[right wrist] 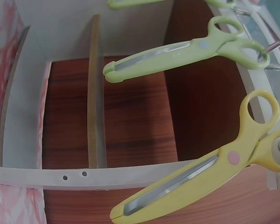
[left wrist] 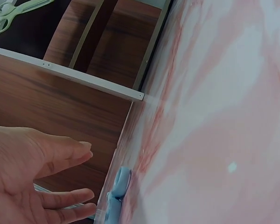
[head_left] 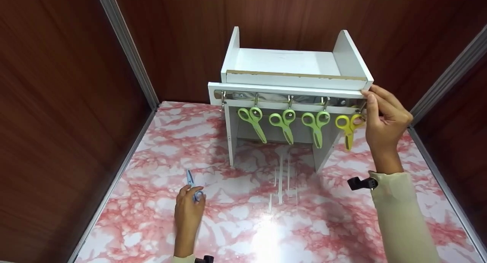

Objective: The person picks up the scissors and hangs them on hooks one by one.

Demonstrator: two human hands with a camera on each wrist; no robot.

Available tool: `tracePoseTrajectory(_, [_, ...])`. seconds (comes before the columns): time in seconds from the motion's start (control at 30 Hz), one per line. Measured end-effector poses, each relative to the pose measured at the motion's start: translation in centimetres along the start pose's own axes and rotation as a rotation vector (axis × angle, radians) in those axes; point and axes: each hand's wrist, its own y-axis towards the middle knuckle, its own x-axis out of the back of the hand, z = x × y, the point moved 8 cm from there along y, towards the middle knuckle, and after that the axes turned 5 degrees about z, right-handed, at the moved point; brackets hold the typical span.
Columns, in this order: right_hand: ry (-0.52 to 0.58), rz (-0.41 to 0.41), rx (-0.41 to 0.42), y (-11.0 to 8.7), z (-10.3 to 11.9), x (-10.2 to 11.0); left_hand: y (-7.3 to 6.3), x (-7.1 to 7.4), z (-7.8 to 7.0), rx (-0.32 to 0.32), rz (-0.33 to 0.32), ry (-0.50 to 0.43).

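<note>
Blue scissors (head_left: 190, 177) lie on the marbled table at the left, their handles (left wrist: 122, 181) near the fingers in the left wrist view. My left hand (head_left: 189, 209) is over them with thumb and fingers spread apart. At the shelf, my right hand (head_left: 388, 118) pinches the right end of a white hook rail (head_left: 289, 91) between thumb and fingers. Yellow scissors (head_left: 347, 131) hang from the hook beside that hand. Farther left hang three green scissors (head_left: 285, 124). The leftmost hook (head_left: 223, 97) carries nothing.
The white shelf unit (head_left: 342, 57) stands on the pink-and-white table (head_left: 152, 179), behind the rail. Dark wood-look panels (head_left: 182, 34) with grey metal corner strips enclose the back and sides. White streaks (head_left: 280, 179) mark the table in front of the shelf.
</note>
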Motion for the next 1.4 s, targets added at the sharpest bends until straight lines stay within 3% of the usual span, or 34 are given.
tracePoseTrajectory(0.17, [0.007,-0.005,-0.002,0.0,0.0,0.0,-0.2,-0.4,0.4,0.018,0.039,0.042])
tracePoseTrajectory(0.5, [0.014,-0.008,-0.004,0.1,0.1,0.0,-0.4,-0.4,0.4,0.012,0.052,0.093])
tracePoseTrajectory(0.73, [0.007,-0.006,-0.012,0.0,-0.1,0.1,0.0,-0.4,0.2,0.053,0.083,0.019])
tracePoseTrajectory(0.93, [0.006,0.004,-0.012,-0.2,-0.2,-0.1,0.4,-0.7,0.0,0.048,0.098,-0.027])
tracePoseTrajectory(1.1, [0.015,0.009,-0.008,-0.2,-0.2,-0.2,0.6,0.6,-0.3,0.023,-0.057,0.103])
tracePoseTrajectory(1.17, [0.019,0.007,-0.008,-0.1,-0.2,-0.2,0.4,0.9,-0.1,0.039,-0.085,0.176])
tracePoseTrajectory(1.3, [0.018,0.000,-0.010,-0.1,-0.3,0.0,0.1,0.5,0.8,0.106,-0.010,0.263])
tracePoseTrajectory(1.4, [0.017,0.002,-0.008,-0.1,-0.3,0.0,-0.2,0.1,1.4,0.134,0.040,0.271])
